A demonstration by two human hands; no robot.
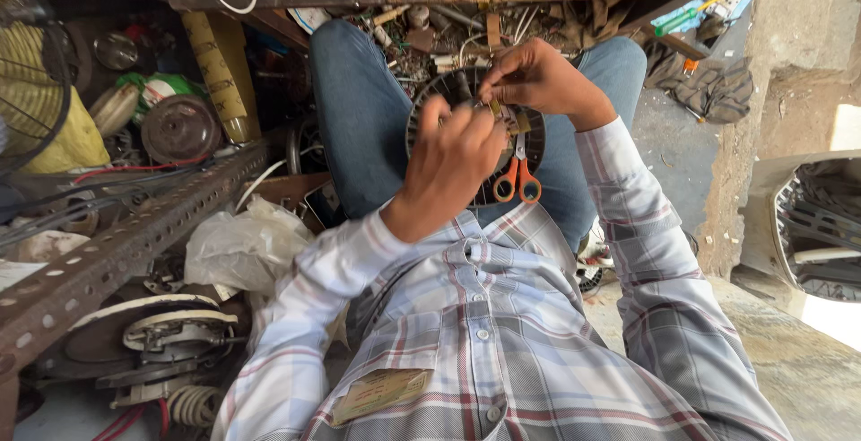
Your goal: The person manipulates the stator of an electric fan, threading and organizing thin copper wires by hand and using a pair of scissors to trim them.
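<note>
While both hands meet over a round dark motor part, the right hand pinches a small piece. The left hand is curled, grip unclear; orange-handled scissors lie just beside it.

Scissors lie on stator in lap.

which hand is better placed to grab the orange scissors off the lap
Likely the left hand. It sits just beside the orange-handled scissors lying on the round dark fan part, and its grip looks looser. The right hand is higher up, pinching a small piece at the part's centre.
</note>
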